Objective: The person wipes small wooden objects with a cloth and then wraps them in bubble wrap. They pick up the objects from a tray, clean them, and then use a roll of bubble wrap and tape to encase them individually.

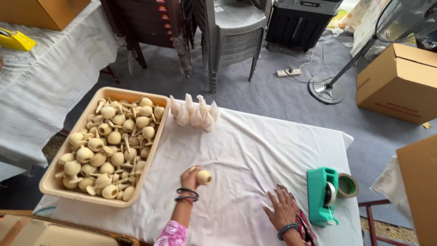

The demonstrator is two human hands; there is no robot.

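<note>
Fingers of your left hand [191, 176] grip wooden piece [204, 176]; right hand [282, 210] flat, fingers spread, on worktop [246, 150]. Brown cardboard box [398, 82] far right; green tape dispenser [322, 195] near right.

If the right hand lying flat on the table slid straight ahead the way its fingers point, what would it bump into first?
Probably nothing soon. The right hand rests flat on the white cloth, fingers pointing up and slightly left. That path is bare cloth; the wrapped white bundles lie far off, left of it. The green tape dispenser sits to its right.
</note>
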